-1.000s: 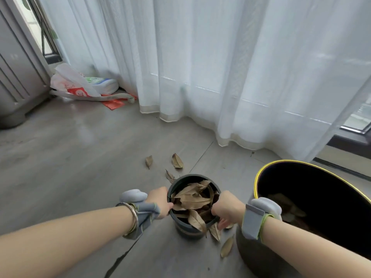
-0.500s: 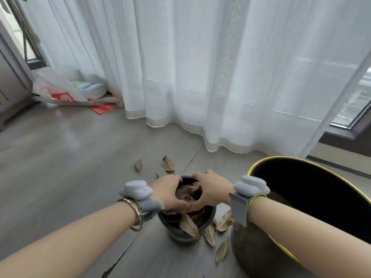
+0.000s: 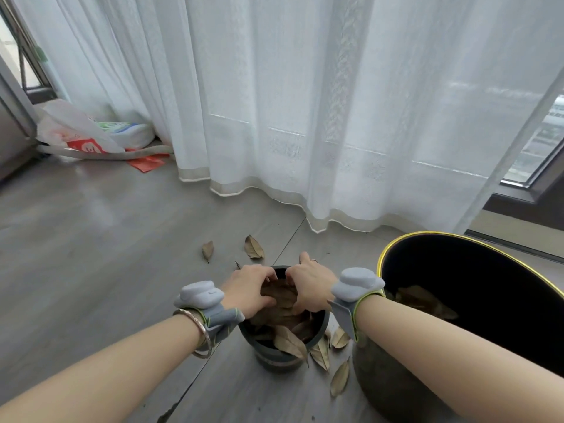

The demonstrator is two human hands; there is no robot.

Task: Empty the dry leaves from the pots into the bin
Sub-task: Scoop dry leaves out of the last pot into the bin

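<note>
A second ago my hands sat on opposite sides of the pot's rim; since then both have moved in over its mouth and gone down among the leaves. My left hand [image 3: 251, 290] is curled, its fingers [image 3: 265, 277] hooked down over a clump of brown dry leaves [image 3: 279, 296] inside the small round dark grey plastic pot [image 3: 279, 357]. My right hand [image 3: 311, 288] mirrors it from the other side, fingers bent into the same clump, the fingertips of the two hands almost meeting above the leaves. How firmly either hand has the clump I cannot tell, since the fingertips are buried.

The pot stands upright on the grey wooden floor [image 3: 100, 270], directly under my fingers. More leaves hang over its near rim, and a few loose fallen leaves [image 3: 338, 378] lie on the floor just right of it. Two more lie beyond my fingers, toward the sheer white curtain [image 3: 305, 102]. The large round black bin with a yellow rim [image 3: 476, 303] stands just right of my right wrist, with some leaves already at its bottom.
</note>
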